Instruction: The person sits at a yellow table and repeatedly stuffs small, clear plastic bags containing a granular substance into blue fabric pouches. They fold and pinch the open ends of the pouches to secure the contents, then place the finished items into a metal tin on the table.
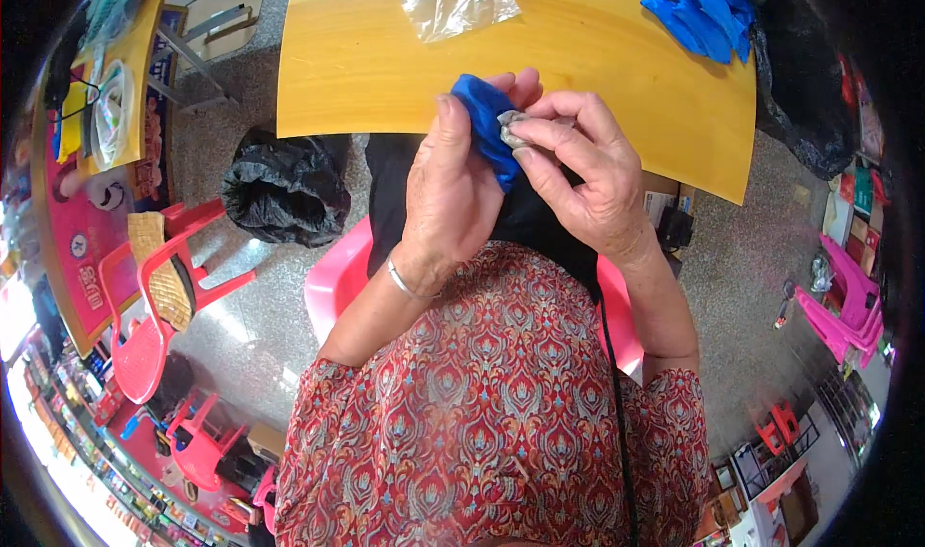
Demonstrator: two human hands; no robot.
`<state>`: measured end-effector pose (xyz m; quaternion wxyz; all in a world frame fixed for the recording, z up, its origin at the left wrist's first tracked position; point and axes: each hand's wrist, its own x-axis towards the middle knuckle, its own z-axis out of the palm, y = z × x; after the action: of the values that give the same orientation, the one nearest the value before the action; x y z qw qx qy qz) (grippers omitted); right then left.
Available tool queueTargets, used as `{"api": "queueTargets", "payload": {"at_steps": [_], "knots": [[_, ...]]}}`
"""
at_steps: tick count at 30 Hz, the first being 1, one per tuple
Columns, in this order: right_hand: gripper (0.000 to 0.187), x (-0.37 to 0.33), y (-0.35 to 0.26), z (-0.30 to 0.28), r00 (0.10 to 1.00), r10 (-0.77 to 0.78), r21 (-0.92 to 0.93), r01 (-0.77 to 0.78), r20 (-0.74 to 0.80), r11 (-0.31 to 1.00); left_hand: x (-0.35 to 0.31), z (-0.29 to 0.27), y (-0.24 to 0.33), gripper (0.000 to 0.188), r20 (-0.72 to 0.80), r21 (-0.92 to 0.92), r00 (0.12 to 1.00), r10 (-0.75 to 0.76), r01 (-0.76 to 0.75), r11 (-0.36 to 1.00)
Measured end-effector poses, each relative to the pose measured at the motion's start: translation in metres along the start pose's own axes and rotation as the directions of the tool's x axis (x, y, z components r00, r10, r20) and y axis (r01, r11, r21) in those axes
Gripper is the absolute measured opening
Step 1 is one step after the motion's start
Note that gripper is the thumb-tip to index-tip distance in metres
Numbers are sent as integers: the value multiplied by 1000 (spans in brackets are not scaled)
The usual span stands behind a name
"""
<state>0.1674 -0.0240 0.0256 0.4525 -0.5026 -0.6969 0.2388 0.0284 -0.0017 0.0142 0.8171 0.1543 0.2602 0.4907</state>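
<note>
A folded blue piece [484, 123], soft like cloth or thin film, lies along the palm and fingers of my left hand [445, 186]. That hand is cupped around it in front of my body, near the table's front edge. Between the thumb and fingers of my right hand [595, 166] is a small greyish-white crumpled wad [510, 129]. The wad rests against the blue piece's right side, so the two hands nearly meet. What lies under the blue piece is hidden.
The yellow table [366, 75] carries a clear plastic bag [453, 2] and a blue crumpled heap [699, 12]. Black bags stand at left [286, 190] and right [805, 84]. A pink chair [145, 354] holds a woven cushion [159, 267].
</note>
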Motion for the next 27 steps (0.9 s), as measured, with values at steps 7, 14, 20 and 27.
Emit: {"api": "queueTargets", "payload": {"at_steps": [7,14,20,27], "knots": [[24,2,-7,-3,998,54,59,-55,29,997,1,0,-4,58,94,-43,989,114,-110,993],[26,-2,-5,-2,999,-21,69,17,45,997,0,3,-9,59,122,10,979,163,-165,986],[27,2,-10,2,994,66,91,-58,-90,994,0,2,-11,60,122,0,977,177,-178,984],[29,-2,-4,4,999,-17,54,19,-34,998,1,5,-11,59,117,30,964,238,-243,970]]}}
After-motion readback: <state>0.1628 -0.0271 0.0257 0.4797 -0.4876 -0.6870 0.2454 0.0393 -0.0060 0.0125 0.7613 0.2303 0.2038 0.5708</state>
